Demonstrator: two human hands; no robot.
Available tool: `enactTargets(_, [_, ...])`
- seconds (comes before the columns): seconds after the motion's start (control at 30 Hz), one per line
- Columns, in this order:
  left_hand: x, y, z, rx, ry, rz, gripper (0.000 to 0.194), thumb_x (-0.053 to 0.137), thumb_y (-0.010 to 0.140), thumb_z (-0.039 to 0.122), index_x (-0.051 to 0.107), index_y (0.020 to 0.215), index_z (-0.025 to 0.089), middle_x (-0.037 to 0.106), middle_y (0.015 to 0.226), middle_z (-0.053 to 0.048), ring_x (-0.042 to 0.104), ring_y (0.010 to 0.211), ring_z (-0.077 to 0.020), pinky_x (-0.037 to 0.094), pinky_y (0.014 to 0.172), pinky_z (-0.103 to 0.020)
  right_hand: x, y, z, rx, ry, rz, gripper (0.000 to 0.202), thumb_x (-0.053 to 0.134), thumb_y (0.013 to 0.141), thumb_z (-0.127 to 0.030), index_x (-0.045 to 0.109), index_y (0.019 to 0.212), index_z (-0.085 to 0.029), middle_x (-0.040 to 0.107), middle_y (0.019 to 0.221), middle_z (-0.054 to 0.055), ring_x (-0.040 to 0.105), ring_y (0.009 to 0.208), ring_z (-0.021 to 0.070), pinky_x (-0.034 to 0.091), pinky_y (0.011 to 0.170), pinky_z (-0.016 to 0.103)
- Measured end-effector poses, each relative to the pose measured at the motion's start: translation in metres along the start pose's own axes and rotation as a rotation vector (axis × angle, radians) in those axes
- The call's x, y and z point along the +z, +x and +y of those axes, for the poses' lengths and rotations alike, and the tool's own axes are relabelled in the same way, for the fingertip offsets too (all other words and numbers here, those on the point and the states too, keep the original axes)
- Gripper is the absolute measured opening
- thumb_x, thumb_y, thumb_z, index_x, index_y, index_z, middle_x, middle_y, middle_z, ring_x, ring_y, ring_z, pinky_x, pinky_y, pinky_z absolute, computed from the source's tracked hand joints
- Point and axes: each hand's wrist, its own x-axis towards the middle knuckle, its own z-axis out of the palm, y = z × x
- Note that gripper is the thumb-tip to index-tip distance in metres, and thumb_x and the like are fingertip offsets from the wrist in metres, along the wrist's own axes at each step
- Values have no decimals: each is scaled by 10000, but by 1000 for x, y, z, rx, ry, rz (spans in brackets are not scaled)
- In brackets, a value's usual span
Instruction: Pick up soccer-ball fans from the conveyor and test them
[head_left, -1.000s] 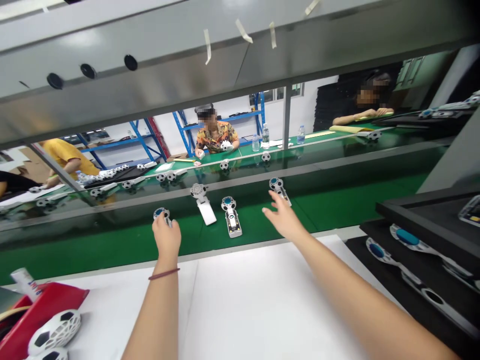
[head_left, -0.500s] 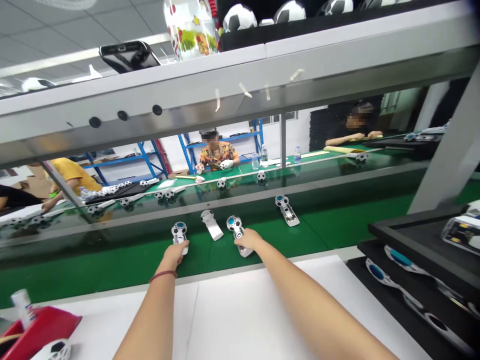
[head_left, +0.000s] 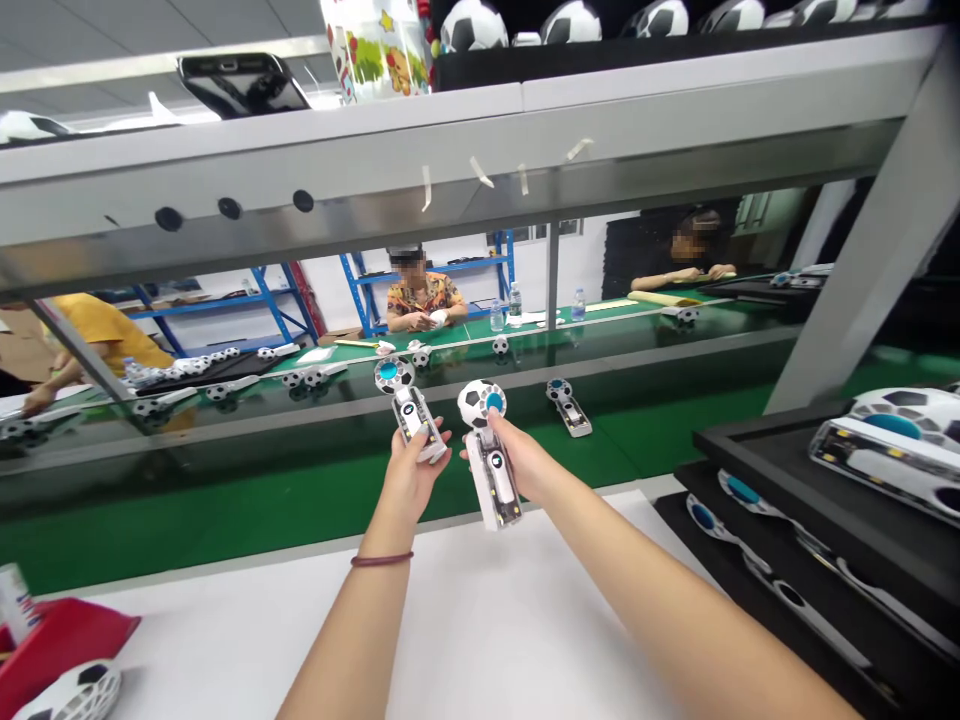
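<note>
My left hand (head_left: pixel 415 465) grips the lower part of a handheld device with a soccer-ball-patterned head (head_left: pixel 409 405); it has a blue disc in the head and a pale handle with a round dark mark. Raised over the near edge of the green belt, a similar soccer-ball device (head_left: pixel 491 475) sits in my right hand (head_left: pixel 517 450), thumb against its blue disc. Yellow bits show inside the clear face of its handle. My fingers behind it are mostly hidden. Farther right, another such device (head_left: pixel 568 408) lies on the green belt (head_left: pixel 300 510).
A white work surface (head_left: pixel 480 620) lies below my arms. Stacked black trays (head_left: pixel 750 440) with more devices stand right; a red bin (head_left: pixel 75 640) stands left. A metal shelf (head_left: pixel 450 130) spans overhead. Several people, one in a patterned shirt (head_left: pixel 424 300), sit or work beyond the belt.
Both hands have lifted their devices off the belt, the left moving right and closer to the other hand. The white device that lay between them no longer shows. The view has shifted slightly.
</note>
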Motion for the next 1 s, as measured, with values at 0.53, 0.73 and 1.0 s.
enactTargets(0.53, [11, -39, -16, -78, 152, 165, 635, 560, 586, 742, 530, 804, 147, 605, 555, -43, 630, 522, -249, 454, 430, -292, -21, -44, 34, -516, -135, 295, 540, 601, 666, -642, 494, 975, -211, 623, 860, 46, 622, 669, 177, 491, 543, 259])
enactTargets(0.73, [-6, -53, -62, 160, 280, 18, 737, 755, 556, 538, 418, 1136, 233, 613, 996, -70, 635, 859, -255, 486, 768, -362, -50, -45, 62, -535, -160, 286, 669, 656, 642, -588, 392, 1165, -265, 546, 1124, 66, 554, 1025, 225, 460, 872, 344])
enactTargets(1.0, [-25, -60, -83, -168, 317, -50, 664, 692, 670, 477, 381, 1197, 218, 615, 778, -36, 619, 713, -248, 491, 662, -367, -65, -46, 80, -96, -199, 58, 448, 632, 699, -529, 440, 973, -231, 599, 757, 1, 606, 674, 179, 491, 648, 332])
